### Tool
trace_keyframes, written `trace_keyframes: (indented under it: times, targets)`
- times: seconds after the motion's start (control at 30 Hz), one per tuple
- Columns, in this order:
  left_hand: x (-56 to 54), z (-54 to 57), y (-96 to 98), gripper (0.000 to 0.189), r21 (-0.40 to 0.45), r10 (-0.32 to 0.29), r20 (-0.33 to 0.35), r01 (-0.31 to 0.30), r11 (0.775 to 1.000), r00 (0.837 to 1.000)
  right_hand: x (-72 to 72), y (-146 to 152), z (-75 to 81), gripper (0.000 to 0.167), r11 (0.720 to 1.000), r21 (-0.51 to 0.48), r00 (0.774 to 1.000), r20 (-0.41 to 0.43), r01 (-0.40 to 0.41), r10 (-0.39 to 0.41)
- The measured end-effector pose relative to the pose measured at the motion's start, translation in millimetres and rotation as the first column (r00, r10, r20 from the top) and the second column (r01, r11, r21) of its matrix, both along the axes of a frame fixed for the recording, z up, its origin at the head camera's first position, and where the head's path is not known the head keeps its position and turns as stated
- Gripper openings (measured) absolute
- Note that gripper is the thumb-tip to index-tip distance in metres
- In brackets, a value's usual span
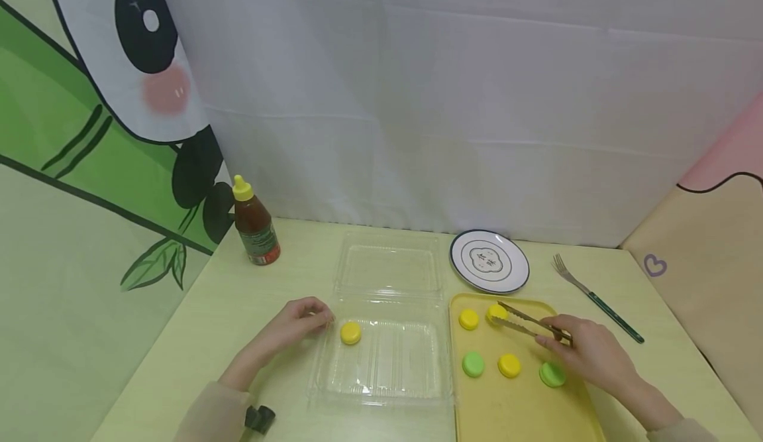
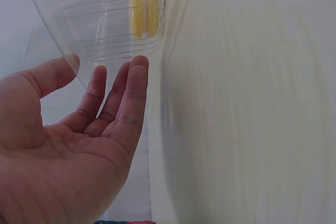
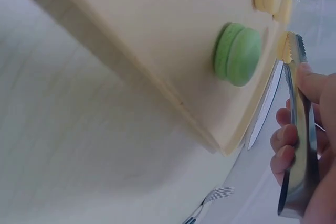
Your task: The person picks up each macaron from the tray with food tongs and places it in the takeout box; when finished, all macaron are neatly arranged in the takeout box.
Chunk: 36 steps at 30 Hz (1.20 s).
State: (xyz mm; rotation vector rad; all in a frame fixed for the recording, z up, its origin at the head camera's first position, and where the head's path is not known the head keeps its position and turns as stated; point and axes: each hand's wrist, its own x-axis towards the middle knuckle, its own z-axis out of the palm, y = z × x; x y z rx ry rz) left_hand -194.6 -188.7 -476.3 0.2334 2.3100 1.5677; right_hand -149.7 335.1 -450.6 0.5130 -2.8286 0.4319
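My right hand (image 1: 587, 352) grips metal tongs (image 3: 300, 145) over the yellow tray (image 1: 495, 409). The tongs' tips stand around a yellow macaron (image 1: 496, 313) at the tray's far side. Nearby on the tray lie more yellow macarons (image 1: 468, 319) and green macarons (image 1: 473, 364). At the left edge of a clear plastic clamshell box (image 1: 387, 389) is my left hand (image 1: 304, 319). Its fingers are loosely bent with thumb and fingertips at the plastic rim, seen in the left wrist view. One yellow macaron (image 1: 350, 332) sits inside the box's upper left corner; its lid lies folded back.
A sauce bottle (image 1: 256, 226) with a yellow cap stands at the back left. Behind the tray is a white plate (image 1: 507, 270) with a dark rim. A green-handled fork (image 1: 608, 306) lies to the right. A small black object (image 1: 259, 419) is near my left sleeve.
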Motion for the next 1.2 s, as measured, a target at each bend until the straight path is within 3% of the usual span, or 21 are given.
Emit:
trace_keyframes:
  times: [0.43, 0.8, 1.2]
  targets:
    - [0.0, -1.6, -0.4, 0.030, 0.030, -0.006, 0.002, 0.006, 1.000, 1.000, -9.9, -18.4, 26.0, 0.020, 0.998, 0.015, 0.994, -0.088, -0.068, 0.069]
    - [-1.2, -1.2, -1.8, 0.031, 0.026, -0.020, -0.013, 0.020, 0.999, 1.000, -18.4, -41.8, 44.9, 0.025, 0.989, 0.039, 0.981, -0.129, -0.139, 0.143]
    - [-2.3, -1.9, -2.7, 0.030, 0.003, 0.005, -0.006, -0.005, 1.000, 1.000, -24.9, -69.3, 47.0, 0.026, 0.976, 0.023, 0.970, -0.110, -0.218, 0.219]
